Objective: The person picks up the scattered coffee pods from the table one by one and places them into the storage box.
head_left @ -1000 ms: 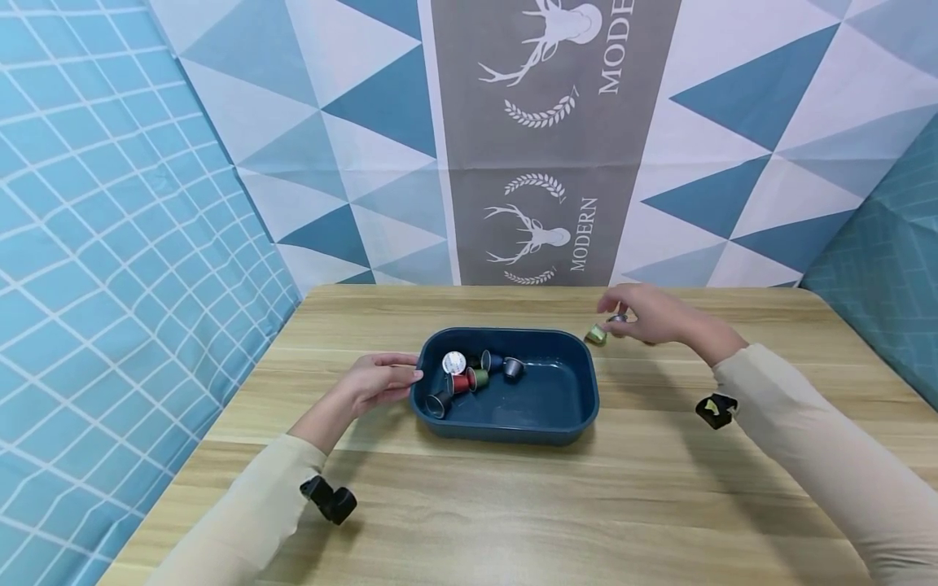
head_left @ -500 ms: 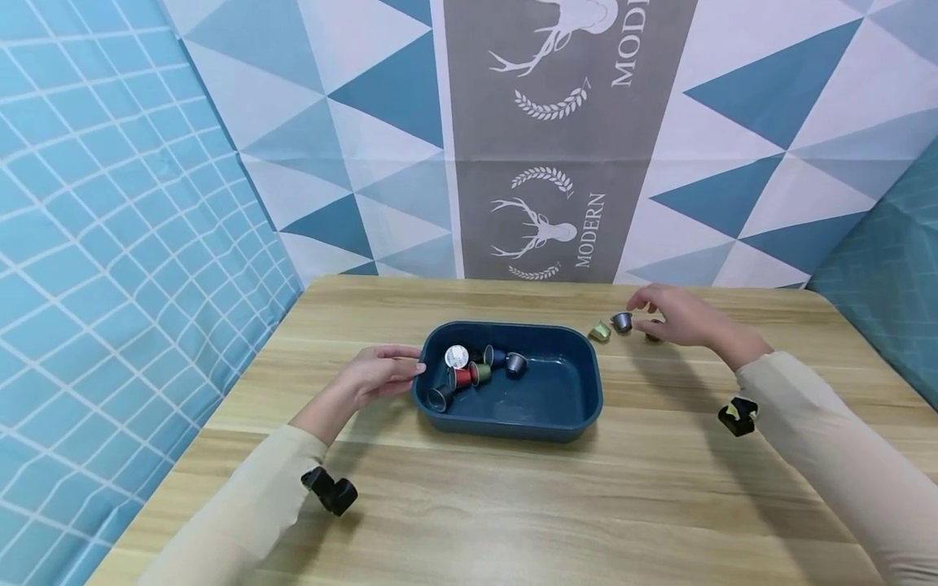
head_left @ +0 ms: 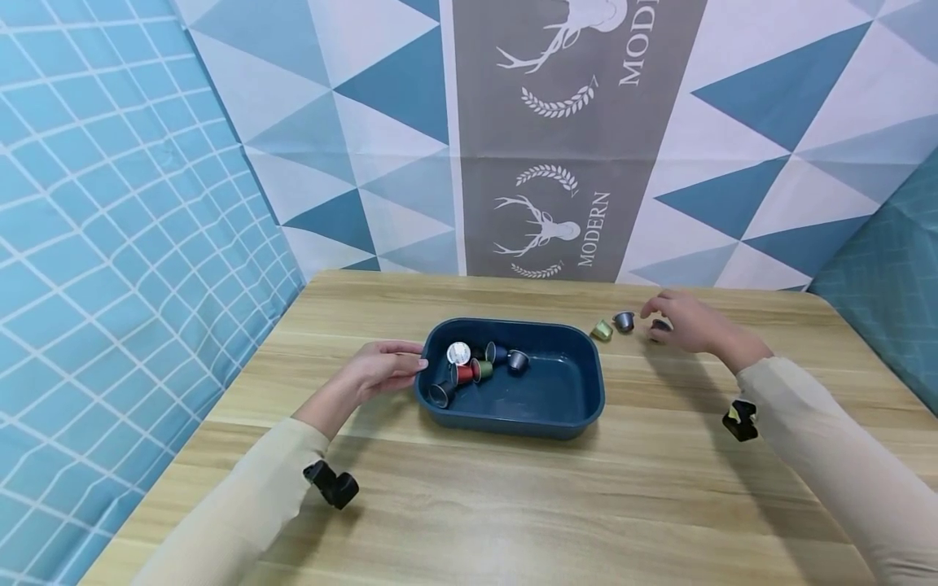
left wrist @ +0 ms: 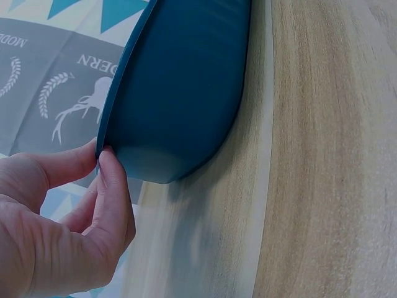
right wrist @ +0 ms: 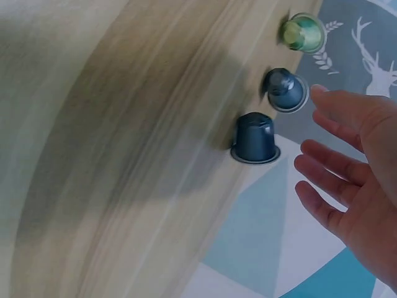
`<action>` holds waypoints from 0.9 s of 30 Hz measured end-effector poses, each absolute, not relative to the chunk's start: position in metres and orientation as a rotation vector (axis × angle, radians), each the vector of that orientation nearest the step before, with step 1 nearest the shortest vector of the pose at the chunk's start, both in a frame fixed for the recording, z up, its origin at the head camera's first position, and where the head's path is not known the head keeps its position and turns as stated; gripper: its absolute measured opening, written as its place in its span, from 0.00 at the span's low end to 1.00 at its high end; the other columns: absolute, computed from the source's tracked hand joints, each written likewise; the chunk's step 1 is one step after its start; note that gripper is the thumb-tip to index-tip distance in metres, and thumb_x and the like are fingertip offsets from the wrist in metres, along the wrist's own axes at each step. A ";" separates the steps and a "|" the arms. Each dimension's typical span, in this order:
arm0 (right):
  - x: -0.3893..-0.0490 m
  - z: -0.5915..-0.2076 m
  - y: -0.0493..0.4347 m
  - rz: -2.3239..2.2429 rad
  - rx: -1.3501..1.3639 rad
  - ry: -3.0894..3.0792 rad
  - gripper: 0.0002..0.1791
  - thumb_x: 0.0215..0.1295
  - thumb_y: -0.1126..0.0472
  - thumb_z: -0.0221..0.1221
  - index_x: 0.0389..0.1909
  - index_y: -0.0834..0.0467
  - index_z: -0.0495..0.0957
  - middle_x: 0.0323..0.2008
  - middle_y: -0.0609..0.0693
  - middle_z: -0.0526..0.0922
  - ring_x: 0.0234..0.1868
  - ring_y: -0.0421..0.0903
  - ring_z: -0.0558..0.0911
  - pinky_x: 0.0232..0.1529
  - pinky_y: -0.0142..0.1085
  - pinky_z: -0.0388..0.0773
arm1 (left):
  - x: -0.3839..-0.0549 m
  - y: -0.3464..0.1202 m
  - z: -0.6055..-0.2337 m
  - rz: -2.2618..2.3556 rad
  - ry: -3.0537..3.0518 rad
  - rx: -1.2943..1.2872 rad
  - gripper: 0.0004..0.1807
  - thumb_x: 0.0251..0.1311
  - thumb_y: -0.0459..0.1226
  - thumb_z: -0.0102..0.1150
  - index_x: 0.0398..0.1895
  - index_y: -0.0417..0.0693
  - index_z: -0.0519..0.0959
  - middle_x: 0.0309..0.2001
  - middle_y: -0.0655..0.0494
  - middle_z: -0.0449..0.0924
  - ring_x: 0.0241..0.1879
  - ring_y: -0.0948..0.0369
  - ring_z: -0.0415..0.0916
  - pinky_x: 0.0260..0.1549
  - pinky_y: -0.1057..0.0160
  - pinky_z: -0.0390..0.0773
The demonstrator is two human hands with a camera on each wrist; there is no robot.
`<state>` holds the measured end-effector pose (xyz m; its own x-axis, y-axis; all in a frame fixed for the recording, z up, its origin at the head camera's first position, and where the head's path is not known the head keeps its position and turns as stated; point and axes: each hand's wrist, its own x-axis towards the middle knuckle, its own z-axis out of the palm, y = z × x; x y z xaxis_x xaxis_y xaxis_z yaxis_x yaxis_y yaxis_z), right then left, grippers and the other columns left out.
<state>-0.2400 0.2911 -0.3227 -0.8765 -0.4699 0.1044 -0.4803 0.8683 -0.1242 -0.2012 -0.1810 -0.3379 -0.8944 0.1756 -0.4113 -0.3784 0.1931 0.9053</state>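
Observation:
My left hand (head_left: 377,372) pinches the left rim of a dark blue plastic bin (head_left: 531,399); the left wrist view shows thumb and fingers on either side of the rim (left wrist: 104,133). Coffee capsules lie in the bin's left half: black (head_left: 442,395), red (head_left: 462,374), green (head_left: 482,370), blue (head_left: 496,352), grey (head_left: 518,362) and one with its white lid up (head_left: 458,353). Beyond the bin's right end, my right hand (head_left: 692,323) hovers with parted fingers by a dark capsule (right wrist: 254,139), holding nothing. Beside that are a grey-blue capsule (right wrist: 286,92) and a light green one (right wrist: 304,34).
The wooden table (head_left: 469,513) runs back to a patterned wall cloth (head_left: 538,203). A blue grid-patterned cloth (head_left: 124,268) hangs along the left side. Black wrist cameras (head_left: 331,485) sit on both sleeves.
My right hand has left the grey-blue capsule and moved right to the dark one. The left hand keeps its place on the bin's rim. The head view has shifted slightly.

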 end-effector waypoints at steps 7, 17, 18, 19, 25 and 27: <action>-0.242 -0.331 0.297 0.215 0.709 -3.008 0.16 0.60 0.64 0.64 0.47 0.67 0.77 0.45 0.65 0.79 0.47 0.61 0.79 0.48 0.55 0.76 | -0.201 -0.181 -0.338 1.754 2.039 -0.188 0.27 0.61 0.31 0.60 0.64 0.37 0.69 0.33 0.62 0.82 0.32 0.70 0.80 0.34 0.74 0.82; -0.247 -0.342 0.303 0.215 0.693 -3.019 0.17 0.59 0.63 0.64 0.47 0.67 0.77 0.43 0.65 0.79 0.43 0.58 0.80 0.45 0.54 0.78 | -0.200 -0.181 -0.337 1.773 2.022 -0.179 0.29 0.59 0.31 0.61 0.65 0.36 0.68 0.31 0.62 0.83 0.31 0.70 0.79 0.34 0.73 0.82; -0.247 -0.343 0.304 0.225 0.687 -3.021 0.17 0.59 0.63 0.64 0.47 0.67 0.77 0.44 0.65 0.80 0.43 0.58 0.80 0.46 0.54 0.78 | -0.200 -0.181 -0.337 1.773 2.022 -0.179 0.29 0.59 0.31 0.61 0.65 0.36 0.68 0.32 0.62 0.83 0.31 0.70 0.80 0.34 0.73 0.82; -0.248 -0.344 0.303 0.233 0.684 -3.020 0.17 0.59 0.63 0.64 0.47 0.67 0.77 0.44 0.65 0.80 0.44 0.59 0.80 0.46 0.54 0.78 | -0.200 -0.181 -0.337 1.772 2.023 -0.178 0.29 0.60 0.31 0.61 0.64 0.36 0.68 0.32 0.62 0.83 0.32 0.70 0.80 0.34 0.73 0.82; -0.251 -0.351 0.305 0.260 0.670 -3.010 0.17 0.58 0.63 0.65 0.46 0.67 0.77 0.44 0.66 0.80 0.45 0.60 0.80 0.47 0.55 0.77 | -0.200 -0.182 -0.338 1.768 2.031 -0.180 0.27 0.60 0.31 0.60 0.64 0.36 0.69 0.32 0.63 0.82 0.33 0.70 0.80 0.35 0.73 0.82; -0.252 -0.353 0.305 0.258 0.668 -3.004 0.16 0.58 0.63 0.65 0.45 0.67 0.77 0.44 0.65 0.81 0.45 0.60 0.80 0.47 0.55 0.77 | -0.199 -0.182 -0.337 1.770 2.030 -0.185 0.27 0.60 0.31 0.60 0.64 0.36 0.69 0.32 0.63 0.82 0.33 0.69 0.81 0.34 0.73 0.82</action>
<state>-0.2524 0.3051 -0.3527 -0.9051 -0.4158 0.0886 -0.4248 0.8926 -0.1507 -0.1992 -0.1819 -0.3374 -0.8950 0.1822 -0.4072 -0.3786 0.1726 0.9093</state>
